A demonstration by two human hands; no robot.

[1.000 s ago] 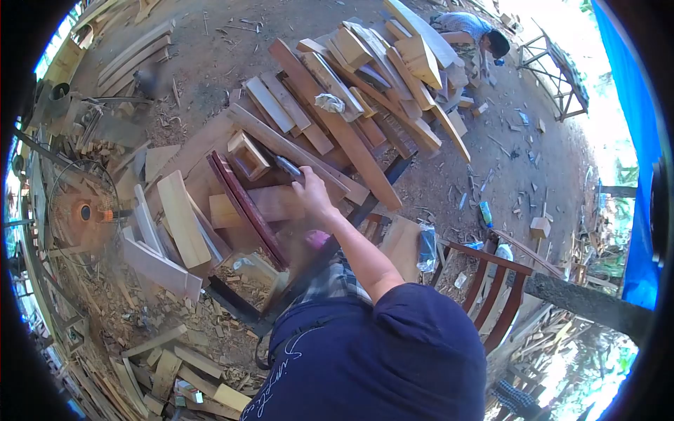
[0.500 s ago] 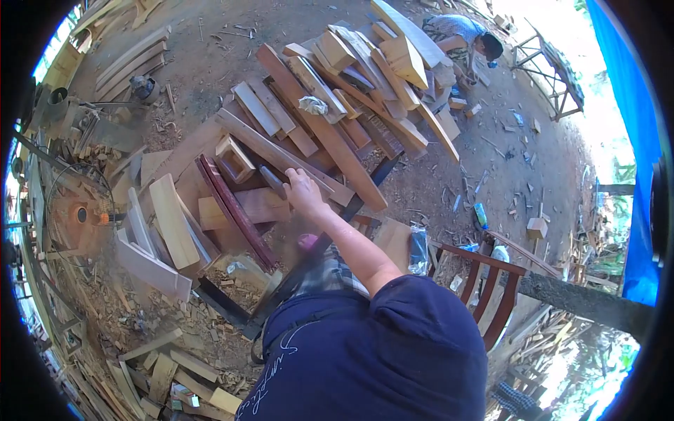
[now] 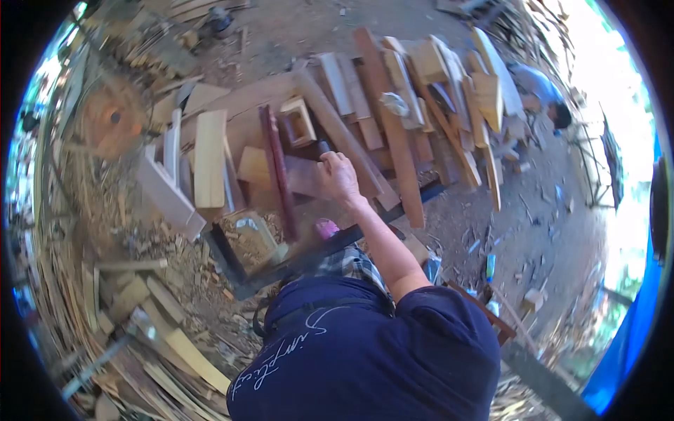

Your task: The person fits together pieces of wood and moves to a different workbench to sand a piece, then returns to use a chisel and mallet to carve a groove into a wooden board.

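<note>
My right hand (image 3: 340,177) reaches over a low work table, its fingers curled round a slim tool (image 3: 324,146) with a dark end that pokes out past them. The rest of the tool is hidden by the hand, and I cannot tell its kind. Just left of the hand lies a dark red curved wooden rail (image 3: 278,172), across a pale board (image 3: 256,165). Beyond the fingers sits a small open wooden box frame (image 3: 300,122). A long brown plank (image 3: 340,130) runs close by on the right. My left hand does not show.
Stacked planks and blocks (image 3: 393,126) fill the table's right side; pale curved boards (image 3: 210,158) lie left. A dark metal frame edge (image 3: 309,263) runs before my body. A person (image 3: 537,88) crouches at far right. Wood scraps (image 3: 151,302) litter the ground at lower left.
The view has turned, so the table and stack appear shifted right and up. My right hand keeps its hold on the tool and is now nearer the dark red rail.
</note>
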